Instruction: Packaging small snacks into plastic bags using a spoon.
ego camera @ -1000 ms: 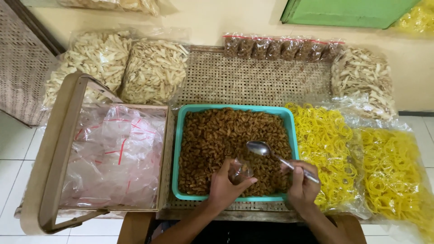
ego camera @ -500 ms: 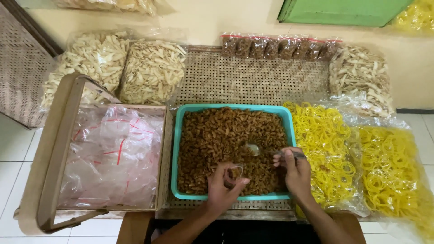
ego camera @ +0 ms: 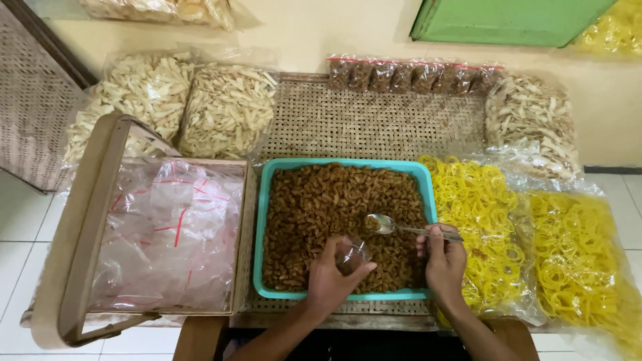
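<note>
Hands work apart over the teal tray [ego camera: 262, 220] at the tabletop's front edge: left hand [ego camera: 329, 281] clamped on a small clear bag [ego camera: 352, 254], right hand [ego camera: 443, 257] gripping a metal spoon [ego camera: 382, 224] above brown snacks [ego camera: 321, 200].

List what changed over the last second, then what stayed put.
The right hand dipped the spoon into the brown snacks, then lifted it back out, bowl pointing left again. The left hand kept holding the small clear bag over the teal tray. Nothing was let go; the surrounding snack bags stayed where they were.
</note>
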